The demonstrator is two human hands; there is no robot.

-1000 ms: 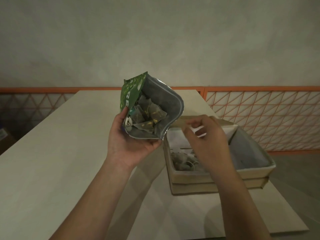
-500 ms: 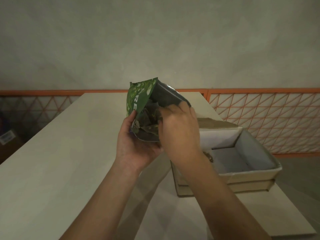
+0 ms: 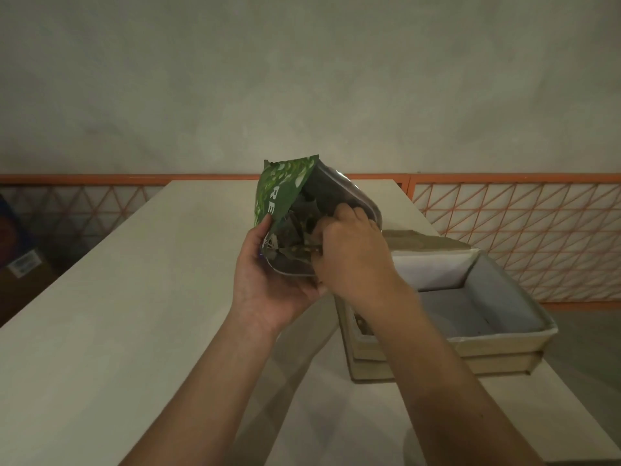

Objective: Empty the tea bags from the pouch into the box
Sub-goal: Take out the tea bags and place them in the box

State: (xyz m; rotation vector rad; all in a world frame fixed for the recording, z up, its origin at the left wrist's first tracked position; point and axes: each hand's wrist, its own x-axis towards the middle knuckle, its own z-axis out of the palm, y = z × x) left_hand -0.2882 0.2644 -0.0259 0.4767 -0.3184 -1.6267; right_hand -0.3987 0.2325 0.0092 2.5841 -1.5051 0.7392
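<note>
My left hand (image 3: pixel 268 280) grips a green pouch (image 3: pixel 279 193) from below and holds it up with its silver-lined mouth facing me. Several dark tea bags (image 3: pixel 292 227) lie inside the pouch. My right hand (image 3: pixel 349 250) is in the pouch's mouth, its fingers curled round tea bags there. The open cardboard box (image 3: pixel 497 338), lined in white, stands on the table to the right, below my right forearm. A little of a tea bag (image 3: pixel 361 322) shows at the box's left inner wall; my arm hides the rest of that corner.
The pale table (image 3: pixel 117 314) stretches left and far ahead. An orange lattice railing (image 3: pixel 521 237) runs behind it. A dark cardboard carton (image 3: pixel 20 264) sits on the floor at far left. The table's right edge lies just beyond the box.
My right hand went from above the box into the pouch's mouth and closed its fingers on tea bags. The pouch stayed raised in my left hand.
</note>
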